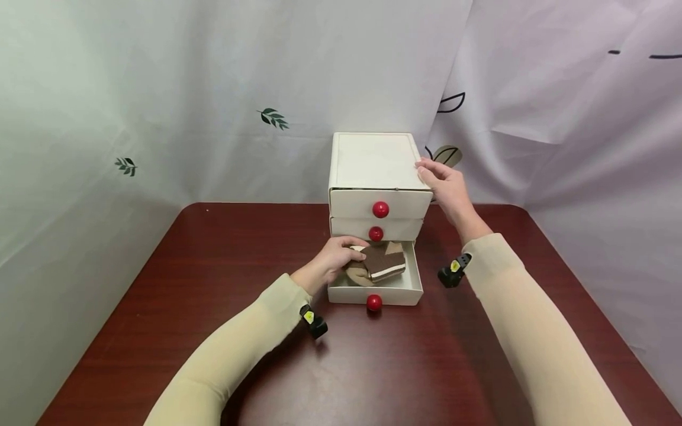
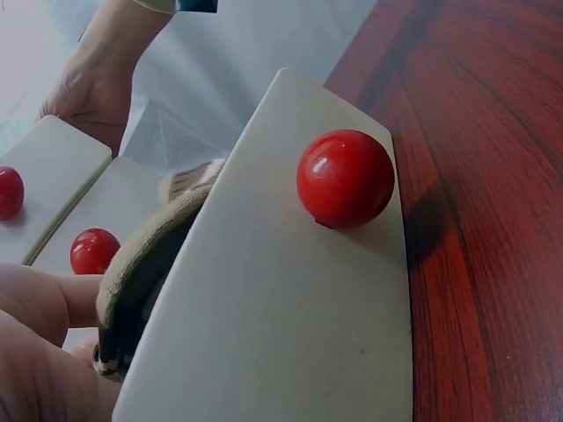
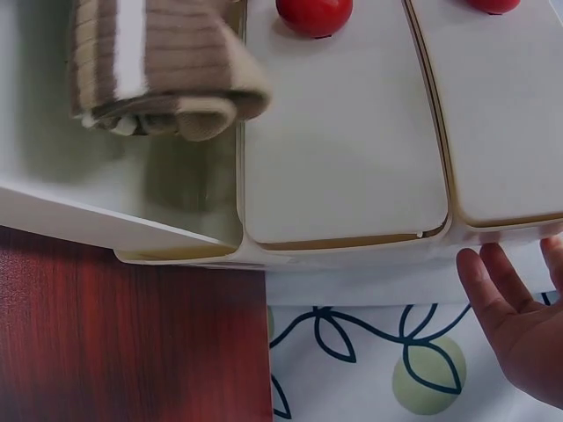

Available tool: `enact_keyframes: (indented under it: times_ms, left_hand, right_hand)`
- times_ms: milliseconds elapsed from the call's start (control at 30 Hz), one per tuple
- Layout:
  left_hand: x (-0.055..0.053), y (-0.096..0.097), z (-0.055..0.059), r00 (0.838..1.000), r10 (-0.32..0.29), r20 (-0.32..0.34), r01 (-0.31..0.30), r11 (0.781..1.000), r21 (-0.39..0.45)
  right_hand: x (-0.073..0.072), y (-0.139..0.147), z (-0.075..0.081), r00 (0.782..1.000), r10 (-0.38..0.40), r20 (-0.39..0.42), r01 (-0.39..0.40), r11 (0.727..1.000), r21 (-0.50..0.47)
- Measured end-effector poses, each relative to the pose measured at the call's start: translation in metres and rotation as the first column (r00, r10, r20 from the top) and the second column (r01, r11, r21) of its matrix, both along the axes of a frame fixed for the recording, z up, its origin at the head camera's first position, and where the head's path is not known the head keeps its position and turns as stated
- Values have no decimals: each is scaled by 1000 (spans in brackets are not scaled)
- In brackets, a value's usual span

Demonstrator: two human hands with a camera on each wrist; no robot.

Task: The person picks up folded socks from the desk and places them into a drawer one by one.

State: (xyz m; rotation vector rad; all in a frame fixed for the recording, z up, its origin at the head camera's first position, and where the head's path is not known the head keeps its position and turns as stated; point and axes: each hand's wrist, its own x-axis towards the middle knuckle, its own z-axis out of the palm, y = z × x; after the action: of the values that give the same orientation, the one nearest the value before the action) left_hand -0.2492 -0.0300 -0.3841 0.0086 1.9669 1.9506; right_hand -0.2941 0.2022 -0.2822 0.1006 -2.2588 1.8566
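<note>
A white cabinet [image 1: 375,160] with three drawers and round red knobs stands at the back of the table. Its bottom drawer [image 1: 396,297] is pulled out. In that drawer lies a folded knit bundle [image 1: 385,259], striped brown, beige and white. My left hand [image 1: 337,255] reaches over the drawer's left side and pinches the bundle's left end; in the left wrist view its fingers [image 2: 44,303] are at the beige edge. My right hand [image 1: 444,183] touches the cabinet's upper right side with extended fingers, seen in the right wrist view at the side wall [image 3: 501,264].
The upper drawer [image 1: 348,204] and middle drawer [image 1: 348,228] are closed. The dark red wooden table [image 1: 240,260] spreads around the cabinet. Behind hangs a pale curtain [image 1: 224,71] with leaf prints. A small black camera [image 1: 453,273] is worn at the right wrist.
</note>
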Motion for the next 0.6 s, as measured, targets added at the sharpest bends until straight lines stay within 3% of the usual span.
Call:
enact_keyframes:
  times_ms: [167,333,600]
  left_hand:
    - [-1,0,-1,999,-29,33,30,998,-55]
    - [0,-1,1,995,-27,92,29,999,-20]
    - [9,-16,13,997,-26,71,27,1000,-3]
  right_hand:
    - [0,-1,0,1000,-4,-2,4,1000,-6]
    - [2,-1,0,1000,-2,10,2,1000,-8]
    - [0,-1,0,1000,1,2,-1,1000,-21]
